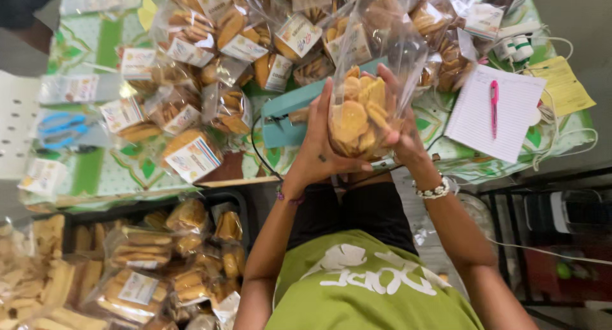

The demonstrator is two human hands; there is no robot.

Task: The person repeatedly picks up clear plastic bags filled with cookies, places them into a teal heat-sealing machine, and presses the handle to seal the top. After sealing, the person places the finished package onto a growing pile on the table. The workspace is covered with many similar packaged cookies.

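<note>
While you look down at your hands, this is how things stand:

Bag: you hold a clear plastic bag of round yellow biscuits (357, 120) up in front of you, above the near edge of the tabletop (95, 171); its open top stands upward, loose and crinkled.

Left hand: your left hand (319, 148) cups the bag's left side and bottom, fingers (324, 100) stretched up along the plastic.

Right hand: your right hand (401, 129) presses on the bag's right side, fingers closed against the plastic; a beaded bracelet (433, 191) sits on that wrist.

Behind the bag: a teal heat sealer (290, 113) lies on the tabletop, partly hidden by your left hand.

Tabletop: a green patterned cloth covers it, with many filled and labelled biscuit packets (191, 155) piled on its left and far parts.

Right side: a lined notepad (475, 116) lies with a pink pen (494, 107) on it, and a yellow paper (564, 85) just beyond.

Far left: blue scissors (60, 129) lie near the edge.

Below left: a dark crate (239, 199) holds more packets of biscuits.
</note>
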